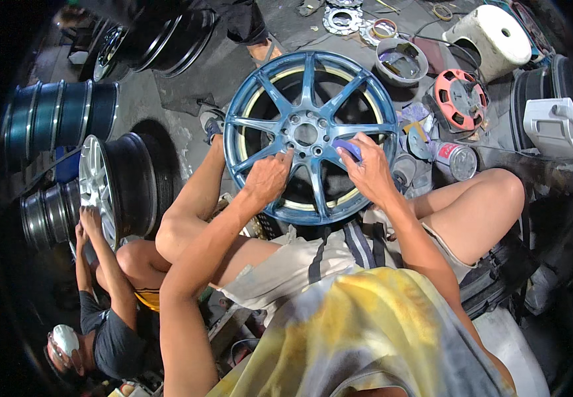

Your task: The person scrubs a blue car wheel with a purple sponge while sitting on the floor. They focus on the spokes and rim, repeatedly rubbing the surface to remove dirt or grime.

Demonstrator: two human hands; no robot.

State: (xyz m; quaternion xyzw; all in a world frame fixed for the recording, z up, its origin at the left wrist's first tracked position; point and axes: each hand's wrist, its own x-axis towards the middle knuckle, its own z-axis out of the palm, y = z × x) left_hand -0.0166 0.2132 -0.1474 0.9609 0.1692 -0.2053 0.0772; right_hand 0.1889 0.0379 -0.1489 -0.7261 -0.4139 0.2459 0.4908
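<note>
A blue multi-spoke wheel rim [309, 59] with pale, scuffed-looking patches lies face up in front of me, over my lap. My left hand [268, 177] is at the lower left of its hub, fingers curled around a spoke and the index finger extended onto the metal near a bolt hole. Between the thumb and fingers of my right hand [369, 169] is a small purple pad [348, 148], held against the right side of the hub. The pad's underside is hidden. Pale yellow shows along the inner ring behind the spokes.
To the left, another person [114, 331] handles a silver wheel [94, 182]. Stacked dark rims [61, 116] stand beyond. On the right are a bowl of dark liquid [401, 61], a red-orange round reel [459, 99], a tin can [457, 161] and a white stool [494, 33].
</note>
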